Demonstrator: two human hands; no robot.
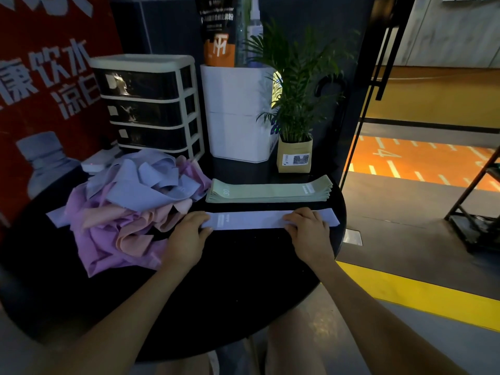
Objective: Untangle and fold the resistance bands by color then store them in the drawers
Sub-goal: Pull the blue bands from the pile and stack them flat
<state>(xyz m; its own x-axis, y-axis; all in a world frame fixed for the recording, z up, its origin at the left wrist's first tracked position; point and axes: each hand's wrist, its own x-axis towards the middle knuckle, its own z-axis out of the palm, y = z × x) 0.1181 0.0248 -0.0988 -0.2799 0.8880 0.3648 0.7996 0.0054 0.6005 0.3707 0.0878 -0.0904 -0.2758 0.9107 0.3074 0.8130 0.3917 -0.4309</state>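
Head view shows a round black counter [243, 280] with a lavender band [251, 220] laid out flat across it. The left hand [186, 231] grips the left end of this band, with the fingers curled around the edge. The right hand [308, 226] presses on the band near its right end with the fingers bent over it; whether it pinches the band or only holds it down, I cannot tell.

I judge the task to be about one third done. Just behind the lavender band lies a neat stack of green bands [270, 190], already folded. To the left, a tangled pile [130, 204] of lavender, pink and peach bands still waits to be sorted. The drawer unit [151, 104] stands at the back with all four drawers closed, so nothing seems to be stored yet; small white labels are on the drawer fronts, but they are too small to read.

As for writing, the top green band carries the number "30". The lavender band has small white print that I cannot read. The red poster [48, 77] on the left has large white Chinese characters, among them "饮水". An orange and black package [217, 36] behind the white box [235, 112] shows a logo like "TM".
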